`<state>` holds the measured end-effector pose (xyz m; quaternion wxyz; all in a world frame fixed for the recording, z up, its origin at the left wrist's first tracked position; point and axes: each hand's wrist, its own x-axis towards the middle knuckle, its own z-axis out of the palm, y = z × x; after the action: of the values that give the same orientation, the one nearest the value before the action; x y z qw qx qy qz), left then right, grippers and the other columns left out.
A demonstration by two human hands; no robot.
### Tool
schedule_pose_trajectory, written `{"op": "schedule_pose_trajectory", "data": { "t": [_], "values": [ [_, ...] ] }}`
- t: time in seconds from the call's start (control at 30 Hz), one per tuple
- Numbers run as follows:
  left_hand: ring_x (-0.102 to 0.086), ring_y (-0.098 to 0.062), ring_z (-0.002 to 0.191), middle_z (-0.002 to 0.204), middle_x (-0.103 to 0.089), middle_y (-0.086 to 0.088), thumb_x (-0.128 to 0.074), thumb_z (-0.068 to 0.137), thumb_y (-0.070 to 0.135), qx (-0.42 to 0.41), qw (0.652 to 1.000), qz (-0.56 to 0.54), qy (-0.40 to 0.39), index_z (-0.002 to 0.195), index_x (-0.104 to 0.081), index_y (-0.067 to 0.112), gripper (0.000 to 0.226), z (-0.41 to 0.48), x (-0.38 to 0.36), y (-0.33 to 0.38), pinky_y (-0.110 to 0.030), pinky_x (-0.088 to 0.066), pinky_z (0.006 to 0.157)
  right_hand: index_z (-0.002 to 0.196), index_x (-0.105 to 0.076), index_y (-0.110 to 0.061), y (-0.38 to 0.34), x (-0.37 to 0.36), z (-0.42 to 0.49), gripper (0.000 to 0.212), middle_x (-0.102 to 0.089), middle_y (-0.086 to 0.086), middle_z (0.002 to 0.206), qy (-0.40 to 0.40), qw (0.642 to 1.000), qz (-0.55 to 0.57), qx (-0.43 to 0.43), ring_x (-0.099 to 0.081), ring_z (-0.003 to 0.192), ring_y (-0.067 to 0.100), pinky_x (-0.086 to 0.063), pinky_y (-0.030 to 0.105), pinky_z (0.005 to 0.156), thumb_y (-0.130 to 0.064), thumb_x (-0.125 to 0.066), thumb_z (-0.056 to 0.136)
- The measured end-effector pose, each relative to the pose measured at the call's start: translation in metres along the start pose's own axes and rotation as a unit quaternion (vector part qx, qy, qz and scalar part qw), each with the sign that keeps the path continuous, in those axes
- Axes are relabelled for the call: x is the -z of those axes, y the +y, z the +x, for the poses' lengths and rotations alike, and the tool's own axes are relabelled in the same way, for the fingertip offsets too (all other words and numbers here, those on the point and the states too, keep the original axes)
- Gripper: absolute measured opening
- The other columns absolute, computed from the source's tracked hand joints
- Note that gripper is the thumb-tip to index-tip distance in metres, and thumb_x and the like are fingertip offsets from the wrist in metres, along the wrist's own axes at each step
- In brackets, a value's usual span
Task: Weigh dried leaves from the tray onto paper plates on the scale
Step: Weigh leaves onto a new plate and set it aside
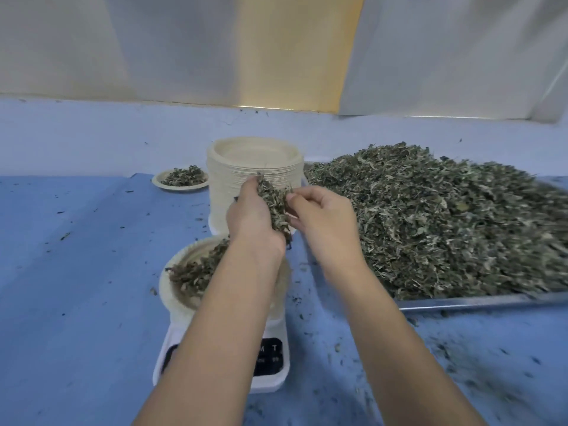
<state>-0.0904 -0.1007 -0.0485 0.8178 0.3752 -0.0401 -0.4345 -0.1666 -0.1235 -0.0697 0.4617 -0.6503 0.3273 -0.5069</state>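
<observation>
My left hand (pixel 252 216) curls its fingers round a clump (pixel 274 204) of leaves, held up over the plate (pixel 176 298) on the scale (pixel 272 381), and my right hand (pixel 322 222) pinches at the clump's right side. The plate holds some leaves; the heaped tray (pixel 461 303) lies right, the plate stack (pixel 255 162) farther back on the blue worktop (pixel 76 272)

Head camera faces forward and down, close above the table (pixel 76 272); edges perhaps blurred.

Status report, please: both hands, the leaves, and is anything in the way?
Left hand grips handful of leaves above plate on scale. Right hand pinches at that handful. Plate holds some leaves. Left forearm partly covers scale display.
</observation>
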Motion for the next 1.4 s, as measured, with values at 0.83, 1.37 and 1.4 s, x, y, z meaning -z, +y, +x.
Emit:
{"op": "schedule_pose_trajectory", "data": {
  "t": [0.83,1.37,1.4],
  "values": [
    [-0.052,0.001,0.096,0.111,-0.058,0.014,-0.060,0.081,0.059,0.021,0.941,0.295,-0.164,0.110,-0.059,0.025,0.044,-0.016,-0.049,-0.124,-0.020,-0.035,0.078,0.113,-0.069,-0.013,0.023,0.122,0.013,0.038,-0.068,0.008,0.114,0.098,0.947,-0.284,-0.116,-0.059,0.098,0.020,-0.043,0.024,0.082,-0.004,-0.040,0.090],
    [-0.059,-0.010,0.107,0.104,-0.064,0.009,-0.043,0.098,0.037,0.055,0.956,0.203,-0.205,0.104,-0.061,0.023,0.023,-0.019,-0.031,-0.095,-0.030,-0.046,0.095,0.092,-0.071,-0.023,0.027,0.088,0.009,0.026,-0.065,-0.015,0.080,0.120,0.973,-0.191,-0.049,-0.059,0.075,-0.005,-0.051,0.019,0.076,-0.001,-0.066,0.079],
    [-0.056,-0.014,0.114,0.114,-0.062,0.004,-0.044,0.098,0.034,0.048,0.955,0.207,-0.205,0.107,-0.061,0.020,0.024,-0.020,-0.030,-0.090,-0.032,-0.043,0.101,0.090,-0.070,-0.024,0.025,0.085,0.009,0.027,-0.066,-0.015,0.081,0.115,0.978,-0.169,-0.045,-0.061,0.077,-0.004,-0.053,0.021,0.079,0.000,-0.067,0.078]
  ]
}}
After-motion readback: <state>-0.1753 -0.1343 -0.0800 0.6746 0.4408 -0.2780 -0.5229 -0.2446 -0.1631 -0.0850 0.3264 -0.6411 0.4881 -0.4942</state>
